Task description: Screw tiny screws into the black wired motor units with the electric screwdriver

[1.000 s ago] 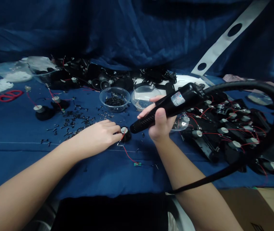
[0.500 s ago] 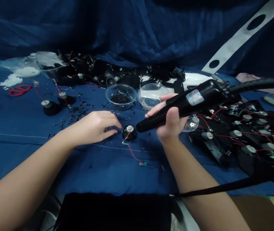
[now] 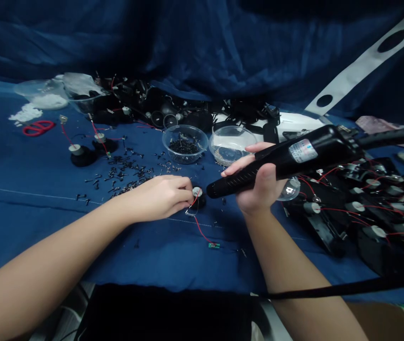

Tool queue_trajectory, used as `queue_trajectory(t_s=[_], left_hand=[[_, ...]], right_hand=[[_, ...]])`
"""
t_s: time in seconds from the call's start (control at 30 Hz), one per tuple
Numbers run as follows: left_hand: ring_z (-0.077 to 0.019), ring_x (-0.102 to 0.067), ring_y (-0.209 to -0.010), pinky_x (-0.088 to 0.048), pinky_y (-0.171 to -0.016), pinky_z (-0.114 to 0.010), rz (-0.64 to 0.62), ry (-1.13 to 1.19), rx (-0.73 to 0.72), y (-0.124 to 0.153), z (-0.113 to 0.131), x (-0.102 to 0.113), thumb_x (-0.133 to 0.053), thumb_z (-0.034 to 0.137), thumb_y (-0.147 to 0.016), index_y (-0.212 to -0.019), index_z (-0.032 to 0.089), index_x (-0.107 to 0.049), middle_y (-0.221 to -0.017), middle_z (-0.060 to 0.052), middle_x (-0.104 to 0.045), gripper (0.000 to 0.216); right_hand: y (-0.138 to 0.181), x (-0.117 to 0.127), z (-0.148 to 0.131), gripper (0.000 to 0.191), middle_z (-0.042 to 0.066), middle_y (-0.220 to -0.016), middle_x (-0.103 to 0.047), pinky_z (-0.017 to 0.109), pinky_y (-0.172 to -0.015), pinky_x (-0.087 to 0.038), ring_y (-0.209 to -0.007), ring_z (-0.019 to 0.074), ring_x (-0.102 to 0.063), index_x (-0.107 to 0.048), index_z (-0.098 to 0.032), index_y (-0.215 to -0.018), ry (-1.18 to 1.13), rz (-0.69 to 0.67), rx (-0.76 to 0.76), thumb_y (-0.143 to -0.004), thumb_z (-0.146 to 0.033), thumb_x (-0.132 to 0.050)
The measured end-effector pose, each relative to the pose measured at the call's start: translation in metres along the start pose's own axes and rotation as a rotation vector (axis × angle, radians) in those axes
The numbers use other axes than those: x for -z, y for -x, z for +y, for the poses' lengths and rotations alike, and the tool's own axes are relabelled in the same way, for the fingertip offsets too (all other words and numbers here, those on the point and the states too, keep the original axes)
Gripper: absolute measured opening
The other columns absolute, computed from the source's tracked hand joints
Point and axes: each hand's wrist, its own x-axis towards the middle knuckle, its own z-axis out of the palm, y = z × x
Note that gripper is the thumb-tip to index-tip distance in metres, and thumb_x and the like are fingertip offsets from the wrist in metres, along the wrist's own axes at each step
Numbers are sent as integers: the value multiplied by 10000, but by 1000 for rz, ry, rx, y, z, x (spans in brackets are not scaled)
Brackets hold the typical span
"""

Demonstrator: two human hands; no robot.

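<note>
My left hand (image 3: 180,195) is closed, its fingertips pinched on the left edge of a small black round base (image 3: 199,202). On top of that base is a white-capped motor (image 3: 197,192). From it a red wire (image 3: 202,229) runs down to a small green circuit board (image 3: 214,245). In my right hand (image 3: 259,189) is a black electric screwdriver (image 3: 276,163), fingers wrapped round its body. Its nose points left, just right of the base. Where the fingertips meet the base, the contact is partly hidden.
Loose black screws (image 3: 127,173) lie left of the base. Two clear bowls (image 3: 185,158) (image 3: 232,161) stand behind it. Red scissors (image 3: 39,128) and two wired motor bases (image 3: 82,156) are at the left. Wired black housings (image 3: 329,227) crowd the right, near the screwdriver's cable (image 3: 393,137).
My left hand has moved right onto the base, and its fingers have closed. The screwdriver stays in my right hand beside the base. The whole view has shifted slightly.
</note>
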Motion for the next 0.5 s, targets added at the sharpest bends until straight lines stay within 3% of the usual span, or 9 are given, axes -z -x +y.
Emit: queue_trajectory(t_s=[0.3,0.5], left_hand=[[-206,-670,-813,-540,-775,-356,-14,-234,-42,-3,7,1,-549,226,-1060,-926,177,-747,-973,-72,-710,244],[-244,-677,-883,-529,-838,-415,-95,-341,-66,-3,26,15,-691,311,-991,-926,164,-802,-941,-80,-731,196]], right_hand=[[1,-2,-3,389,-50,-575,-686,343,-442,-501,-434,173,-627,-697,-287,-1044,25,33,-61,-981,-653,-581],[1,-3,-5,417,-50,-566,-686,338,-441,-504,-428,171,-624,-692,-283,-1026,28,45,-95,-966,-680,-584]])
